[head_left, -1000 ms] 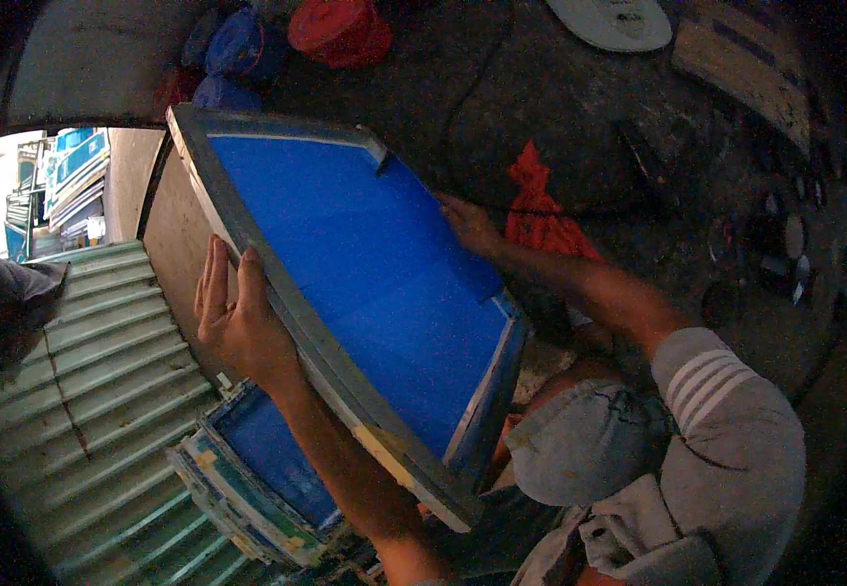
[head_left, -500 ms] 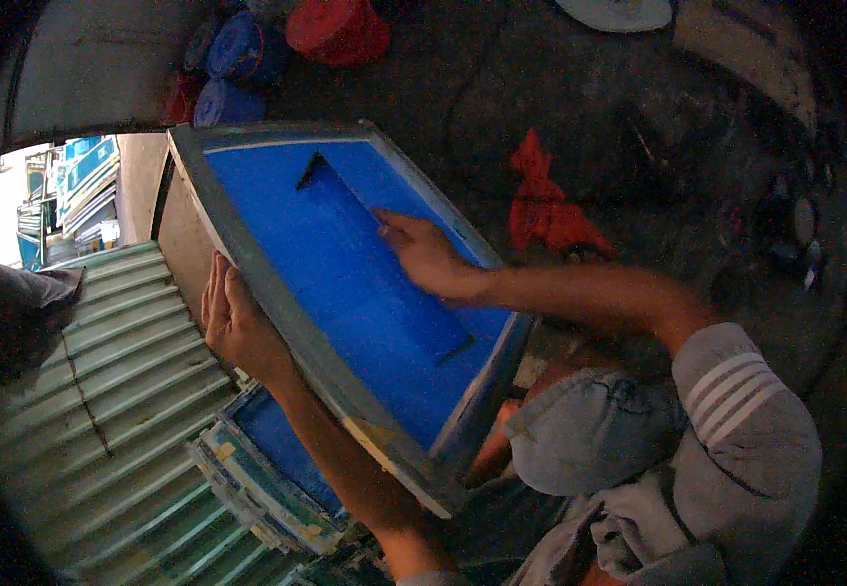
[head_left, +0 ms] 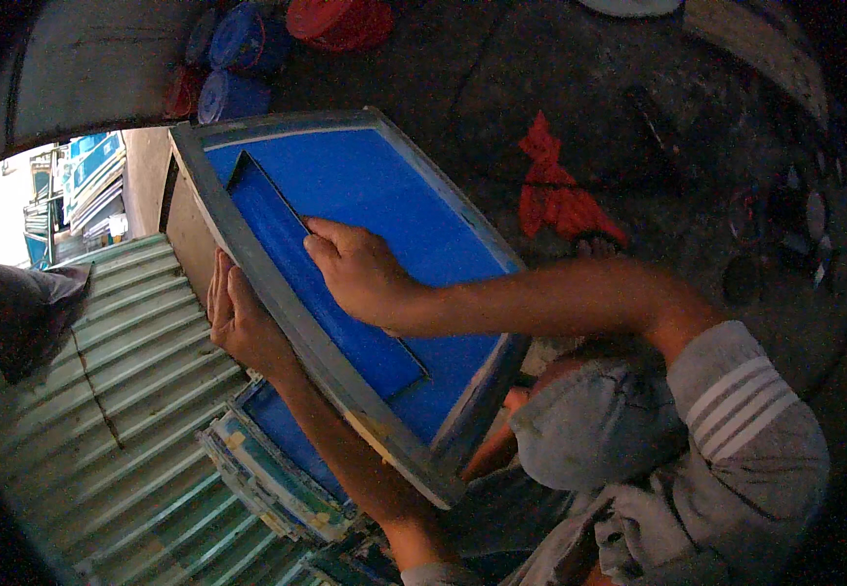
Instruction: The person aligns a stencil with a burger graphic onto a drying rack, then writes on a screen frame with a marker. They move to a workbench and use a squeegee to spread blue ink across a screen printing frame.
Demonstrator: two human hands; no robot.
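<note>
A grey wooden-looking frame [head_left: 196,173] with a blue screen surface [head_left: 345,166] is held at a slant. My left hand [head_left: 243,317] grips its outer left side, fingers together. My right hand [head_left: 360,269] holds a long, flat coater-like tool [head_left: 262,195], blue with dark edges, which lies lengthwise on the screen along the left half. The fingers of my right hand are wrapped at its upper edge. Below the held frame, a stack of smaller screens [head_left: 247,469] with blue and taped edges sits beside corrugated metal sheeting [head_left: 91,391].
Red [head_left: 340,20] and blue containers [head_left: 238,93] stand at the top. A crumpled red plastic bag [head_left: 565,205] lies on the dark floor. Dark cloth [head_left: 13,303] hangs at left. Many boards [head_left: 91,176] are stacked in the bright opening. A grey fabric shape [head_left: 589,420] is at lower right.
My right hand has left the frame's right edge and now holds the long tool, which has moved leftward across the screen. My left hand stays on the frame, which has tilted slightly.
</note>
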